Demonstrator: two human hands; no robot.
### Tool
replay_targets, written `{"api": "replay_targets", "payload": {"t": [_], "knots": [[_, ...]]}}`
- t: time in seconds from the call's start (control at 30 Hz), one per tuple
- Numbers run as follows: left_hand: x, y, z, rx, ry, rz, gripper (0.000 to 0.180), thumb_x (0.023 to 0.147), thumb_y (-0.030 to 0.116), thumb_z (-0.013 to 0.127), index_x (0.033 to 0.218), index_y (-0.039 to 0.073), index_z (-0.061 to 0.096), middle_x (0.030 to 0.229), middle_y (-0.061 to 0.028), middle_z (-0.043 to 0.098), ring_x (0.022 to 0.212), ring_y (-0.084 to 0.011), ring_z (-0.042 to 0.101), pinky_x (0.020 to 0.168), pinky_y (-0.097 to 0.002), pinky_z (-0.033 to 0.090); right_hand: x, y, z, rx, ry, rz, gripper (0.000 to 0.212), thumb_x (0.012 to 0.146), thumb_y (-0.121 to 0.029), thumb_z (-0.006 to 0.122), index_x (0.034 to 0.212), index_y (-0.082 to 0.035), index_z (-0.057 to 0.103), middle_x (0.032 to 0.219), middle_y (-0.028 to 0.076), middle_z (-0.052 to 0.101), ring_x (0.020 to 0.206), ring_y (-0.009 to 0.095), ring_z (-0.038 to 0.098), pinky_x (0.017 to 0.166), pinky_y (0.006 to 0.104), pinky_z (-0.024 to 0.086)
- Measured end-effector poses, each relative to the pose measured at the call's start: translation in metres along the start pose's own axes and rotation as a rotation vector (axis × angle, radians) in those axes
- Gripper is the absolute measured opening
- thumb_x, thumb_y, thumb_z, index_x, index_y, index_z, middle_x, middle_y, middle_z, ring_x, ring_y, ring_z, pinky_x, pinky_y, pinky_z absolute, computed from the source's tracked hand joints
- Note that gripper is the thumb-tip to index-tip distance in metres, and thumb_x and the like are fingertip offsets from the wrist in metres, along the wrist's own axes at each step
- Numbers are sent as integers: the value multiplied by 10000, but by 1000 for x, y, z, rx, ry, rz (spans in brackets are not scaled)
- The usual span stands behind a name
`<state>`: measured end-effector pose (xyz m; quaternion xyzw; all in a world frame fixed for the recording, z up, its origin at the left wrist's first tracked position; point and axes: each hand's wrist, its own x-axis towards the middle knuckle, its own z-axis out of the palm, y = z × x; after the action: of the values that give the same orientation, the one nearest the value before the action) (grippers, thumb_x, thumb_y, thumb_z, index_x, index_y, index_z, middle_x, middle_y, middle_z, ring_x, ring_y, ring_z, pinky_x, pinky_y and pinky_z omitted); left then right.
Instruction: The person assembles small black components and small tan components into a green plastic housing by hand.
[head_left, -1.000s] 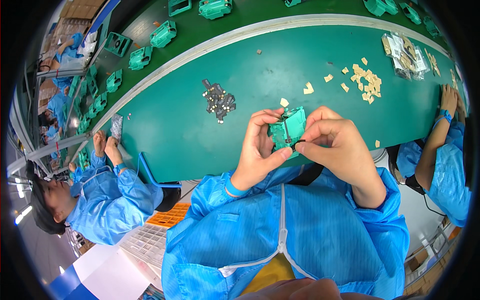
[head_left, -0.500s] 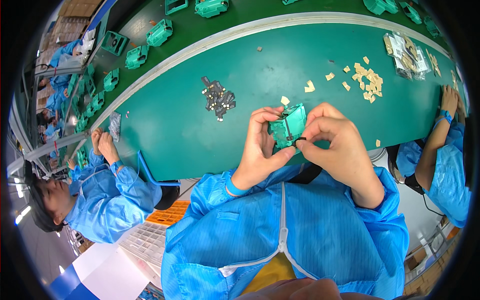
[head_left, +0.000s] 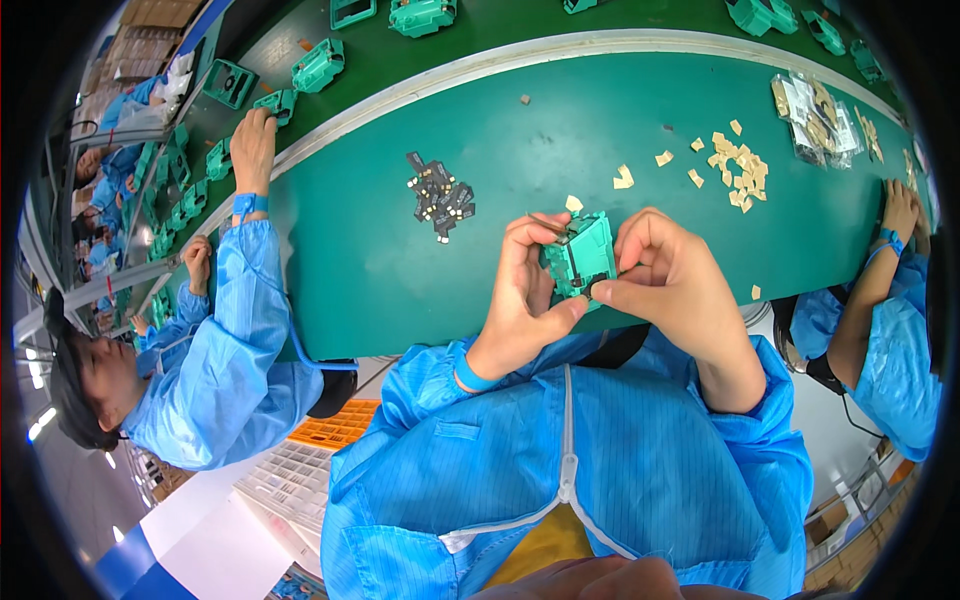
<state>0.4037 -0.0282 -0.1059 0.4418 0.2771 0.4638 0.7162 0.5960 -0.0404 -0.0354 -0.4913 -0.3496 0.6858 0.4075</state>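
My left hand (head_left: 520, 290) is closed round a green plastic housing (head_left: 592, 245), holding it tilted above the table's near edge. A dark strip runs along the inside of the housing. At its lower right corner sits a small black part (head_left: 598, 284), partly hidden by fingers. My right hand (head_left: 670, 285) pinches at this part, thumb tip on it and index finger by the housing's right wall. Just beyond the housing lies a cream-coloured piece (head_left: 573, 203).
Black parts with pale ends (head_left: 438, 198) lie heaped on the green table (head_left: 350, 260). Cream pieces (head_left: 738, 170) are scattered right, near clear bags (head_left: 815, 118). Beyond a pale rail (head_left: 520, 60), more green housings (head_left: 318, 66) stand. Co-workers sit left (head_left: 215, 350) and right (head_left: 895, 320).
The black part has moved from just off the housing's corner to against it, with my right fingers closer in. The left co-worker's hand has reached out to a housing beyond the rail.
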Motion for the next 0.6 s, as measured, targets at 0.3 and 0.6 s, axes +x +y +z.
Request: {"api": "replay_targets", "payload": {"t": [0.3,0.6], "knots": [[4,8,4,-92,10,-23,609,745,-70,681,1285,58,429,1361,-92,366,1374,-242,341,1140,-397,313,19,11,-4,235,-103,-68,344,889,34,696,1136,-34,466,968,94,707,900,127,669,776,264,517],[10,20,8,58,83,82,483,865,-7,735,1273,38,481,1316,-85,427,1265,-212,465,1065,-365,419,26,6,-1,438,-107,-61,315,914,4,674,1167,-41,491,999,119,730,892,155,688,804,271,518]]}}
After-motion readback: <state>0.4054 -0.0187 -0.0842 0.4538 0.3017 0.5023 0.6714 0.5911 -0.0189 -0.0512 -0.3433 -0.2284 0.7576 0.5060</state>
